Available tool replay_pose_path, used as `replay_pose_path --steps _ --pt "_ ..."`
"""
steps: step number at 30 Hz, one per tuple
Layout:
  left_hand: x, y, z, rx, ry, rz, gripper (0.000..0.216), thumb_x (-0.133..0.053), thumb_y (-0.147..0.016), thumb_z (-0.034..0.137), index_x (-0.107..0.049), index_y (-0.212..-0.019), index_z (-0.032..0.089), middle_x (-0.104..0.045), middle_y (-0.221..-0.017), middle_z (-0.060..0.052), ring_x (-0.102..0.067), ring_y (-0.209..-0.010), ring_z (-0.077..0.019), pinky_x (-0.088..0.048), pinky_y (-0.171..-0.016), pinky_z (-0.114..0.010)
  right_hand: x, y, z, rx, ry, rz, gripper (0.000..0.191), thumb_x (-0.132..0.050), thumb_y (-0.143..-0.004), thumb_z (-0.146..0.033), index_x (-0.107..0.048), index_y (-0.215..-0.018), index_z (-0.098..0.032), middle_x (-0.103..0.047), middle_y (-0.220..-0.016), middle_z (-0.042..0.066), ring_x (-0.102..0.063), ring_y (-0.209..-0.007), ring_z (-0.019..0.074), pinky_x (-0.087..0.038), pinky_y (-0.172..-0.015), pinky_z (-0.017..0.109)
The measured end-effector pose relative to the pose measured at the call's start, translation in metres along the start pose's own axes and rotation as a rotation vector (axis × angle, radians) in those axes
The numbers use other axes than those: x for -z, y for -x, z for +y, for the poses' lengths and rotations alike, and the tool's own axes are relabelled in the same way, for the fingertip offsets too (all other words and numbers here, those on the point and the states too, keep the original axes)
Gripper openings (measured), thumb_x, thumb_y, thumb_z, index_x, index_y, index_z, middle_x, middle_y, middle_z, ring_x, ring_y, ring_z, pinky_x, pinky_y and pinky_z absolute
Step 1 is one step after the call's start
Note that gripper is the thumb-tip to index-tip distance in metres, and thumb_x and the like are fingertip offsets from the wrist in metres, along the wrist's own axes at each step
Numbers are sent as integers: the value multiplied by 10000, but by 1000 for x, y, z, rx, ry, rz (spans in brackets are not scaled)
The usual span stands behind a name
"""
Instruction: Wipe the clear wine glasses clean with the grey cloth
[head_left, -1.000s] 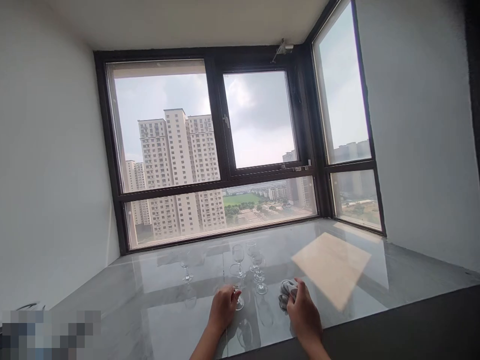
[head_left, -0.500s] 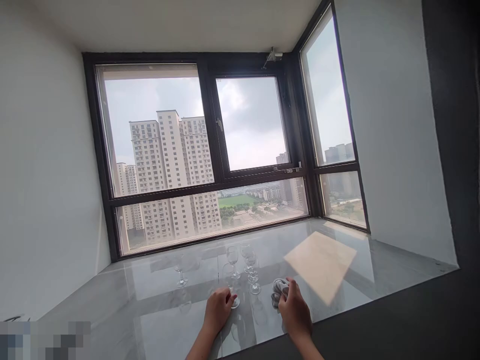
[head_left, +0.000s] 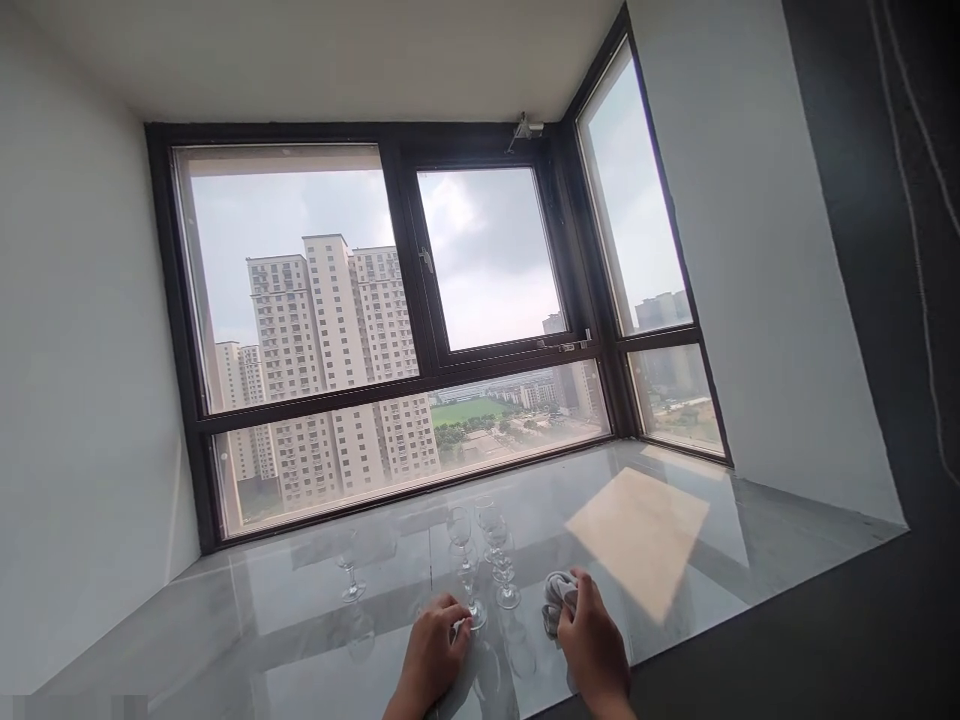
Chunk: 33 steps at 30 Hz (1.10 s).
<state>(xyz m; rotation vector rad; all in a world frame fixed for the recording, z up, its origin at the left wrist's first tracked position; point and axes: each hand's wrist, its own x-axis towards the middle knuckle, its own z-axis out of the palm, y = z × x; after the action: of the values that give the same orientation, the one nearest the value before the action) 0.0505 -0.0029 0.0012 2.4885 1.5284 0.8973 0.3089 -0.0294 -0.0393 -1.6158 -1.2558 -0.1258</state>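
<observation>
Several clear wine glasses stand upright on the glossy grey window sill. My left hand (head_left: 433, 645) is at the foot of the front wine glass (head_left: 475, 612), its fingers curled and thumb and fingertips pinching the edge. Close behind and to the right are another wine glass (head_left: 508, 598) and further glasses, partly overlapping in view. Apart from this group, one wine glass (head_left: 352, 590) stands to the left. My right hand (head_left: 596, 640) is closed on a bunched grey-white cloth (head_left: 556, 598), right of the glasses, at the sill.
The polished sill (head_left: 300, 640) mirrors the glasses and windows. A bright sunlit patch (head_left: 641, 535) lies right of the cloth. Dark window frames (head_left: 420, 375) rise behind, and a white wall (head_left: 82, 400) bounds the left. The sill's front edge (head_left: 765, 605) runs along the lower right.
The front glass, earlier leaning out of line, now stands in line with the glasses behind it. My left hand's fingers have loosened slightly. The view has shifted a little; my right hand keeps the cloth.
</observation>
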Motion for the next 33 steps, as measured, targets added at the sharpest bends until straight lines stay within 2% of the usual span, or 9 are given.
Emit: replay_pose_path --steps 4,7,10,13,20,27,30,33 --pt "4 2 5 -20 3 -22 323 -499 -929 272 -798 -1049 284 -718 -1109 -66 -693 -991 -212 -518 -920 -321 7 -1 -6 -43 -7 -32 339 -399 -909 -137 -511 -1214 -231 -721 -1209 103 -754 -893 231 -488 -636 279" --pt "5 2 8 -40 -30 -64 365 -512 -909 268 -778 -1152 320 -699 -1225 -66 -666 -1114 -232 -499 -1006 -352 12 -2 -10 -72 -4 -64 321 -413 -918 -164 -519 -1211 -243 -720 -1215 92 -751 -836 214 -447 -568 261" --pt "3 -1 8 -25 -94 -89 423 -572 -868 300 -736 -1254 355 -680 -1346 -56 -578 -1282 -285 -390 -1155 -460 14 -3 -11 -80 -5 -77 333 -422 -911 -159 -519 -1220 -233 -720 -1202 96 -745 -825 213 -439 -575 265" --pt "0 -6 7 43 -135 -119 461 -580 -868 367 -705 -1312 348 -650 -1429 -41 -501 -1372 -323 -258 -1231 -546 11 -2 -9 -65 0 -55 331 -434 -904 -157 -525 -1216 -223 -720 -1189 99 -743 -840 222 -445 -593 273" --pt "-4 -14 6 130 -157 -221 577 -490 -909 427 -559 -1473 322 -496 -1583 -21 -331 -1519 -317 -88 -1259 -623 4 -1 -2 -18 27 -17 315 -407 -922 -153 -509 -1213 -218 -711 -1197 101 -736 -886 227 -465 -654 292" --pt "-3 -19 6 128 -161 -263 581 -473 -930 458 -523 -1496 334 -431 -1625 -38 -300 -1540 -296 -82 -1259 -610 11 -2 -9 -34 39 -46 341 -428 -914 -120 -516 -1233 -202 -711 -1206 110 -735 -943 231 -478 -687 291" --pt "-4 -19 3 113 -130 -201 577 -513 -918 443 -541 -1477 305 -392 -1648 -72 -322 -1527 -307 -100 -1253 -612 15 -2 -10 -53 59 -74 339 -429 -925 -126 -505 -1245 -207 -702 -1225 109 -734 -955 228 -469 -685 288" --pt "-1 -16 -8 175 -65 27 416 -497 -904 310 -674 -1275 248 -548 -1521 -105 -476 -1414 -291 -233 -1227 -557 16 -1 -7 -56 54 -97 334 -394 -946 -164 -482 -1265 -204 -693 -1234 121 -726 -944 239 -462 -666 302"
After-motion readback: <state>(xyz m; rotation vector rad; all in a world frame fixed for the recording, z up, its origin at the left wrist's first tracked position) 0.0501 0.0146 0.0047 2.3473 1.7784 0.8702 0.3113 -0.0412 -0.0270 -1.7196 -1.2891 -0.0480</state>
